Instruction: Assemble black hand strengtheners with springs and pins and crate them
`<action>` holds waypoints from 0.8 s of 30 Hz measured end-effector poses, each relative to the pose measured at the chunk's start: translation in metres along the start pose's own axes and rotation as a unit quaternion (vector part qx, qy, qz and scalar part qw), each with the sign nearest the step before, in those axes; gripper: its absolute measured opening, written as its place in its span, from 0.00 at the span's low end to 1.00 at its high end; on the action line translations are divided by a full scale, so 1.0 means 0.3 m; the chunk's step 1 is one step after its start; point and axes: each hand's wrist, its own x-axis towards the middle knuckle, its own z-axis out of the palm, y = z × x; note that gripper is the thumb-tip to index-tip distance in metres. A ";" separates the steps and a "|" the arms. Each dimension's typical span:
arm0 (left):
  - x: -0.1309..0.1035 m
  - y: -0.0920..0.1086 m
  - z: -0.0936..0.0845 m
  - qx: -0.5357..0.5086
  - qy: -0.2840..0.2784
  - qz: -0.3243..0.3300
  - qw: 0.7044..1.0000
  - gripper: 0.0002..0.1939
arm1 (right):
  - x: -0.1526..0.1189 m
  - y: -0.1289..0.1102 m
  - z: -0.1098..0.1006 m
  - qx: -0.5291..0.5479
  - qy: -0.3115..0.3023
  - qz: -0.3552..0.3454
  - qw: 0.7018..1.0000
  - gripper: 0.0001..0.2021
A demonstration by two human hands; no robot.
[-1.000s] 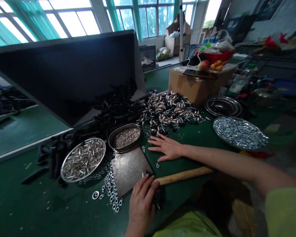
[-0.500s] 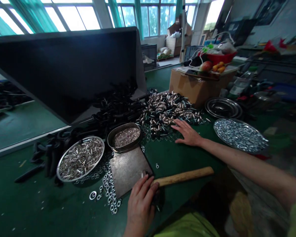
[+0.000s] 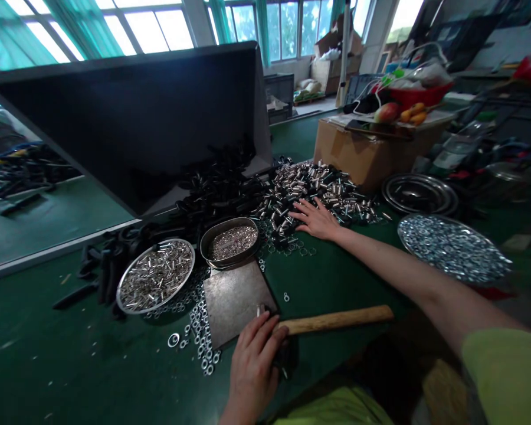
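Note:
My right hand (image 3: 316,221) is spread with its palm down, fingers reaching onto the near edge of a heap of springs and black parts with metal pins (image 3: 321,183). Closed fingers of my left hand (image 3: 255,357) rest at the near right corner of a flat steel plate (image 3: 236,298). A small silver metal tip (image 3: 260,309) pokes out beyond these fingertips; the rest of that part is hidden. Beside the left hand lies a hammer with a wooden handle (image 3: 340,319); its head is mostly hidden in shadow under the hand.
A round tray of metal pins (image 3: 123,295) and an oval tin of tiny parts (image 3: 205,251) stand left of centre. Loose ring terminals (image 3: 206,348) lie beside the plate. At right are a tray of shiny pieces (image 3: 454,248) and a cardboard box (image 3: 340,147). Behind leans a large grey bin (image 3: 265,118).
My right hand has moved left and farther forward, onto the heap's edge, with its fingers spread. The left hand stays in place by the plate. The view has shifted slightly.

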 end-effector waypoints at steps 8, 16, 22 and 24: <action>0.001 0.002 -0.002 0.005 -0.002 0.005 1.000 0.23 | -0.094 -0.186 -0.122 0.059 0.037 0.053 0.996 0.21; -0.003 0.001 0.000 -0.019 0.017 0.008 1.000 0.21 | -0.466 -0.562 -0.221 0.140 -0.129 -0.124 0.974 0.17; -0.008 0.003 -0.018 -0.059 0.071 -0.009 0.996 0.14 | -0.524 -0.479 -0.175 0.112 -0.120 -0.131 0.978 0.12; -0.006 0.002 -0.024 -0.080 0.090 -0.032 0.992 0.12 | -0.538 -0.425 -0.183 0.119 -0.125 -0.116 0.978 0.12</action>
